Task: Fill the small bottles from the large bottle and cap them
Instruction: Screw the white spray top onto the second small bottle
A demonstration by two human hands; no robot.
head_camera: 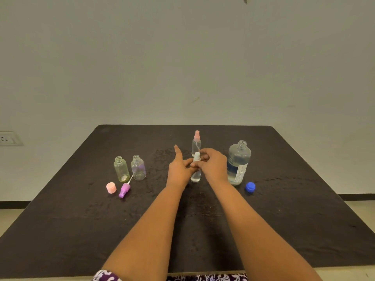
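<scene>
While two small bottles waited uncapped at the left of the dark table (284,209), I watched from my remote station as the capping of a third went on at centre. Furthest left stood the yellowish bottle (121,169) and just beside it the clear round bottle (138,168), both open-necked and apparently empty, with a pink cap (111,187) and a purple spray head (124,190) lying in front of them. At centre, the left hand (179,171) steadied the slim bottle (195,175), its fingers wrapped round the body and the forefinger pointing free, while the right hand (213,164) pinched the white spray top (197,156) at the neck. Behind them a pink-topped bottle (196,144) stood already closed. To the right stood the large bottle (239,162), open and still holding liquid, its blue cap (250,187) lying near its base. To finish this step well, I judged, the lower hand should keep the bottle upright and planted on the table while the upper one turned the top squarely on its thread, without squeezing the body, since the table looked wet already.
</scene>
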